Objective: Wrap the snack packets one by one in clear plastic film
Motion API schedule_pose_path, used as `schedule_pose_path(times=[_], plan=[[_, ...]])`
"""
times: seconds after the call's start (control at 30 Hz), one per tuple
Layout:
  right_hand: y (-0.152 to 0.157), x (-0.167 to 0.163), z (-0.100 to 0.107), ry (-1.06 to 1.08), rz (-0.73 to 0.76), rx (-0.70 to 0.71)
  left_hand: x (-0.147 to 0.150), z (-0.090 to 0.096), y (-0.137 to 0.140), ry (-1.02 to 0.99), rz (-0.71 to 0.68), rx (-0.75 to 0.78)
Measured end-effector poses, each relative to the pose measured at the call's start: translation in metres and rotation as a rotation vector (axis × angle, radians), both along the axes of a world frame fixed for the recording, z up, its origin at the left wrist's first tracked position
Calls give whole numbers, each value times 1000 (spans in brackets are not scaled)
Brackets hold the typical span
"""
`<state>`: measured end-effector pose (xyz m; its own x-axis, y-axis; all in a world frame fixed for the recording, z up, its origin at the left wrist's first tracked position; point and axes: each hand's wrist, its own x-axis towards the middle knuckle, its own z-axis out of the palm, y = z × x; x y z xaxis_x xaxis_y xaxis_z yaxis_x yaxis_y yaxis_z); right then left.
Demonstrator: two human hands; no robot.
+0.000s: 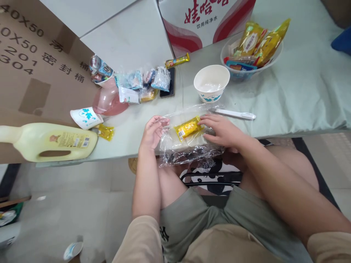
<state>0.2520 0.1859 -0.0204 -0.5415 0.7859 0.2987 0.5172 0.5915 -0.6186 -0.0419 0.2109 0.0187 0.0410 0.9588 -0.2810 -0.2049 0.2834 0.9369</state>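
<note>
A small yellow snack packet (188, 128) with a barcode at one end lies on a sheet of clear plastic film (170, 146) at the table's front edge. The film's lower part hangs over that edge. My left hand (153, 132) is at the left side of the film, fingers loosely bent and apart, with film over the fingertips. From the right, my right hand (221, 128) reaches over the film, fingers stretched, fingertips at the packet's right end. Just beyond that hand lies a white utility knife (234, 113). A white paper bowl (211, 83) with a blue leaf print stands behind the knife.
A clear bowl (224, 54) of yellow snack packs stands at the back right. Several small packets (131, 80), a phone (171, 86) and a pink bowl (108, 100) are at the back left. A tipped paper cup (86, 117) and a pale yellow jug (57, 142) lie at left.
</note>
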Motion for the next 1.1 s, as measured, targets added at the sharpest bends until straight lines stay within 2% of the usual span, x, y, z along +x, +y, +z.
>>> schedule_pose_path(times=[0.1,0.17,0.3,0.43,0.53,0.6,0.67,0.73,0.8,0.97,1.1], plan=[[1,2,-1,-52,-17,-38,-6,2,-4,-4,-37,16],[1,3,-1,-78,-33,-67,-9,0,-4,42,-9,7],[1,3,0,-121,-50,-112,-14,-6,2,123,202,-20],[1,3,2,-117,-52,-133,-14,-11,12,38,372,22],[1,3,4,-102,-56,-138,-12,-13,15,-47,428,30],[0,3,5,-91,-68,-140,-9,-12,13,-79,394,20],[0,3,5,-79,-78,-140,-7,-9,9,-64,282,-12],[0,3,5,-74,-79,-134,-6,-6,3,-4,151,-59],[0,3,4,-75,-75,-124,-5,-3,0,70,95,-93],[0,3,1,-99,-84,-89,-8,-5,0,177,147,-96],[1,4,-1,-88,-81,-78,-13,-11,5,201,175,-25]])
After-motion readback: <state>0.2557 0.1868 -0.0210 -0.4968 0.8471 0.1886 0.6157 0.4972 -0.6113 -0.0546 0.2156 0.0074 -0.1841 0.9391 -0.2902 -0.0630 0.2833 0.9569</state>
